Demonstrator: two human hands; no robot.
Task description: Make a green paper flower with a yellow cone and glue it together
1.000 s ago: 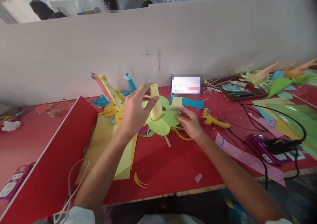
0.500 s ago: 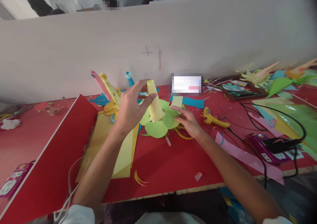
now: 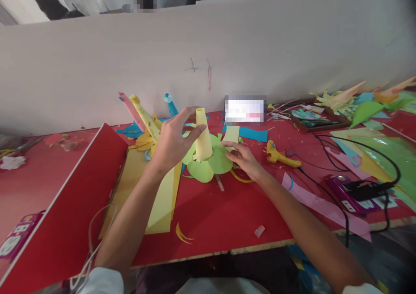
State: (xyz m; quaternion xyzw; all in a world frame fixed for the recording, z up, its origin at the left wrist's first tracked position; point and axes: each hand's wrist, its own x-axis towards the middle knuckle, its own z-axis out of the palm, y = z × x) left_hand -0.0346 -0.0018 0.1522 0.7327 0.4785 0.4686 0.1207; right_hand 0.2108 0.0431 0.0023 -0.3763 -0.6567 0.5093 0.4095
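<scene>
A pale yellow paper cone (image 3: 203, 142), narrow end up, stands almost upright at the centre of a green paper flower (image 3: 200, 171) with wide petals. Thumb and fingers of my left hand (image 3: 172, 141) close round the cone's upper part from the left. On the right, my right hand (image 3: 246, 160) grips the edge of a green petal between thumb and fingers. Small notched flaps show at the cone's foot, where it meets the flower. The underside of the flower is hidden.
A yellow glue gun (image 3: 281, 157) lies right, its cable running to a purple box (image 3: 352, 194). Pink strip (image 3: 321, 207) and yellow sheets (image 3: 159, 207) flank the work. Finished paper cones (image 3: 146, 118) stand back left; a red divider (image 3: 74, 198) rises left. A lit screen (image 3: 245, 110) leans behind.
The cone has tipped from a leftward lean to nearly upright. The flower has turned and shifted slightly left, and my right hand has moved a little left with its petal.
</scene>
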